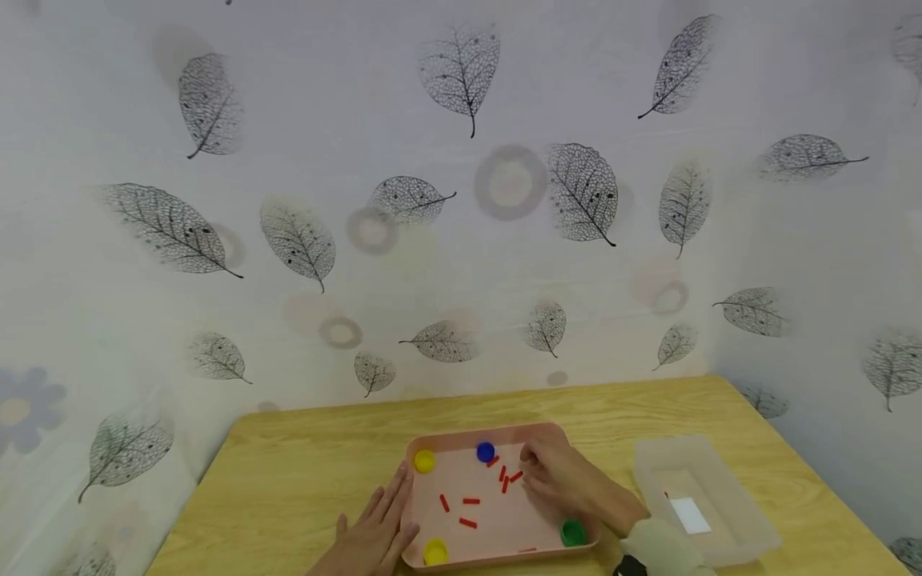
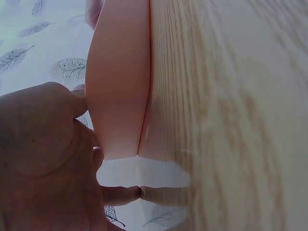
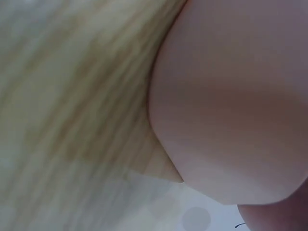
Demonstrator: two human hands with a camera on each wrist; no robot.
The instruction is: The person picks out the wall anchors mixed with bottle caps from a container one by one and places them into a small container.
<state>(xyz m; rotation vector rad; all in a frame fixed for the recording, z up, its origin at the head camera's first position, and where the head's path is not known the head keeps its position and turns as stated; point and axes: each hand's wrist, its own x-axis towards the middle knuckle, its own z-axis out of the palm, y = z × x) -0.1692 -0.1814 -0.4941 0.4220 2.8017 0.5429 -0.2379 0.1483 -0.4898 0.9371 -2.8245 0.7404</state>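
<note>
Appears domestic; exact room use cannot be determined. Leaf-print wallpaper [image 1: 446,272] lines the far side, behind a wood-grain worktop [image 1: 310,456].

Smooth, softly matt plastic is suggested by the pink tray [image 1: 519,520] at lower centre and by the green cup [image 1: 572,533]. Wood grain is shown by the table [image 1: 288,480], its glossy top streaked with reflections in the left wrist view. Cloudy, translucent plastic is seen in the box [image 1: 684,472] at lower right. The wall [image 1: 504,272] is covered with smooth, leaf-printed paper; the pale sleeve [image 1: 663,548] is made of cloth.
</note>
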